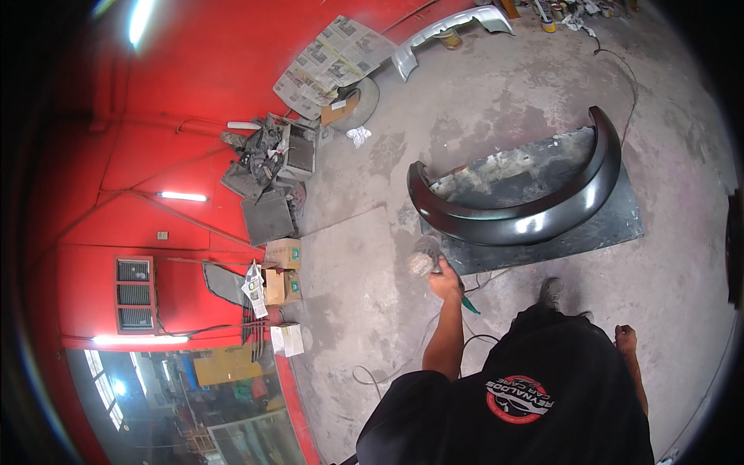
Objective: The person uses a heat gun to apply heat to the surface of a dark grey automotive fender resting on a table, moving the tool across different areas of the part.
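My left hand (446,281) is closed around a spray gun (424,259), as far as its shape shows. The tool has a round, pale, cup-like part at the top and a green end below my fingers. Just beyond it to the right lies a glossy black curved car part (508,226), like a bumper or fender flare. Its ends point away from me. It rests on a dark, paint-stained flat board (628,221). My right hand (625,339) hangs low at my right side, fingers curled, with nothing seen in it and apart from everything.
A thin hose (372,370) loops over the concrete floor on my left. Cardboard boxes (283,254) and a heap of dark parts (267,159) line the red wall. Farther off are newspaper sheets (335,62), a silver bumper (449,23) and several cans (548,25).
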